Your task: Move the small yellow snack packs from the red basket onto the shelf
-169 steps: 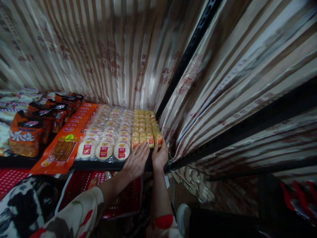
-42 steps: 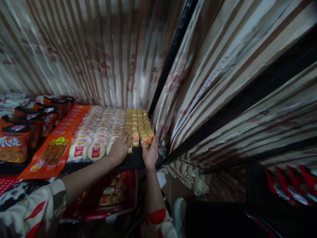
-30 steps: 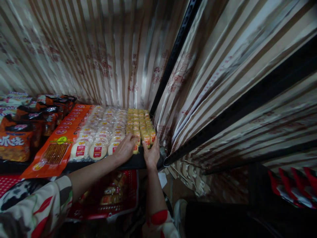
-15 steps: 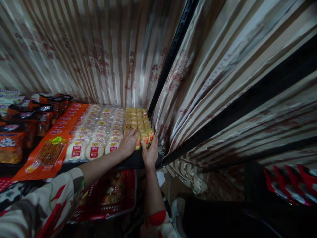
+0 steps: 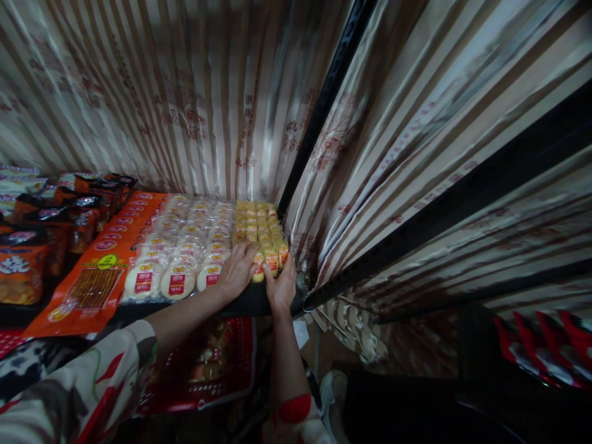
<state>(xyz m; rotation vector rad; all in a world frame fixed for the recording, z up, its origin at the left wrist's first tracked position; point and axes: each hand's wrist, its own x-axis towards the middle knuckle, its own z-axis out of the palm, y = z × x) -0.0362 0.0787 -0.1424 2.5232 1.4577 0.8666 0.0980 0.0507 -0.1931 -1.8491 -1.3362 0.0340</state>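
Small yellow-wrapped snack packs (image 5: 264, 232) stand in tight rows at the right end of a dark shelf (image 5: 252, 302). My left hand (image 5: 237, 271) presses against their front left side, its fingers bent over the nearest packs. On the other side, my right hand (image 5: 281, 287) wraps the front right corner, with the thumb on the front face and the fingers along the edge. Between them the front packs are held in line. Left of my left hand are rows of round white rice crackers (image 5: 177, 280) in clear wrappers; my wrist covers part of the nearest one.
Orange snack-stick bags (image 5: 97, 271) and dark orange bags (image 5: 21, 271) fill the shelf's left. Below hangs a red basket (image 5: 250, 364) with wrapped goods. A black metal post (image 5: 319, 117) and striped curtain (image 5: 198, 105) border the back. Red packs (image 5: 541, 345) stand at far right.
My left hand has shifted slightly left and down, showing more of the front yellow pack. My right hand stays almost in place at the corner.
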